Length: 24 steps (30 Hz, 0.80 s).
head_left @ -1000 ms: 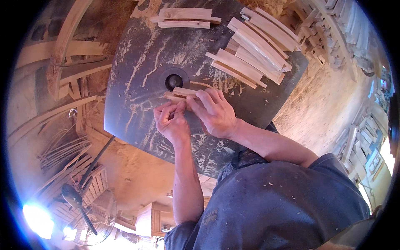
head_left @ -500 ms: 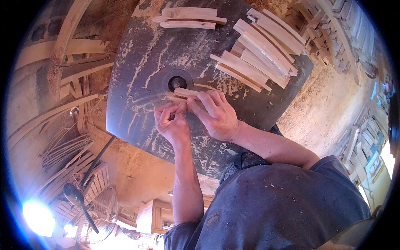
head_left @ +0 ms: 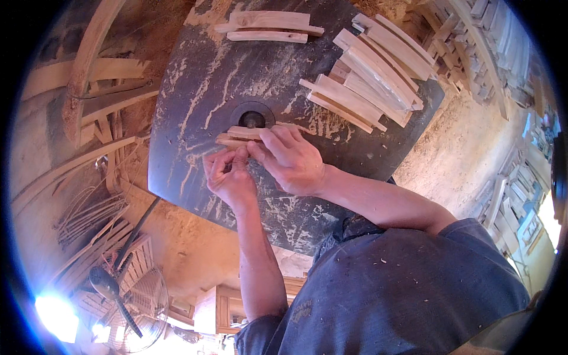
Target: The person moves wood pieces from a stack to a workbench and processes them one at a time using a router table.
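Both my hands are closed on a short wooden piece (head_left: 244, 133) with a stepped, layered profile. My left hand (head_left: 232, 179) pinches its near edge from below left, thumb and fingertips pressed together. My right hand (head_left: 291, 161) grips its right part, with the fingers laid over the wood and hiding that end. The far edge of the wood lies up against a dark round cutter spindle (head_left: 252, 118), which stands in a ringed opening of the dark machine table (head_left: 189, 112). Whether wood and spindle touch, I cannot tell.
Curved wooden strips (head_left: 378, 68) lie in a group at the table's far right, and a smaller pair (head_left: 267, 26) at the far edge. Sawdust streaks the tabletop. Long bent timbers (head_left: 89, 77) lean at left, near a wire-cage fan (head_left: 145, 302). More wood is stacked (head_left: 455, 53) far right.
My two hands and the wooden piece have slid left along the near side of the spindle. Both grips look the same, and the strips on the table stay put.
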### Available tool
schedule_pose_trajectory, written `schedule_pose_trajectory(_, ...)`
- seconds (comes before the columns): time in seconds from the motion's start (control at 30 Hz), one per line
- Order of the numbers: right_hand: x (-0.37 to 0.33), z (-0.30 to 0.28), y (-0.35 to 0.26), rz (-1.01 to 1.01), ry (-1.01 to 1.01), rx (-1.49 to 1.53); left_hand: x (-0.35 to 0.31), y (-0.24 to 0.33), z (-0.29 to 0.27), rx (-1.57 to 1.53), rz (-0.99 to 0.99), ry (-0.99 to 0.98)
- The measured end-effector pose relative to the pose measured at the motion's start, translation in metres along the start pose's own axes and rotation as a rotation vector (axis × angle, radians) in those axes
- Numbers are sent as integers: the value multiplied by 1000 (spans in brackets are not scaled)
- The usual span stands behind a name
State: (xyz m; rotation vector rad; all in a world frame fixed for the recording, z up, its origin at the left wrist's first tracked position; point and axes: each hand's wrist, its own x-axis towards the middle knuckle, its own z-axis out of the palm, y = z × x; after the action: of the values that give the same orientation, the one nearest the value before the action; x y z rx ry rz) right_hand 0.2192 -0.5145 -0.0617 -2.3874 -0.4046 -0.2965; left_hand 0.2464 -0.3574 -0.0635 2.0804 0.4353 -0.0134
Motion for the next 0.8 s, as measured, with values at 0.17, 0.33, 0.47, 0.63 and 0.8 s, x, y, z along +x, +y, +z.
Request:
schedule_pose_trajectory(0.17, 16, 14, -2, -9, 1, 26, 13, 6, -7, -89, -64, 16)
schedule_pose_trajectory(0.33, 30, 29, -4, -42, 40, 26, 26, 4, -18, -38, -21, -4)
schedule_pose_trajectory(0.47, 41, 38, -8, -75, 37, 33, 35, 4, -24, -105, -63, 20)
schedule_pose_trajectory(0.63, 62, 56, -17, -101, -1, 54, 61, -10, -46, 29, -83, 46)
schedule_pose_trajectory(0.8, 89, 65, -38, -132, 7, 162, 64, -3, -71, -300, -157, 144)
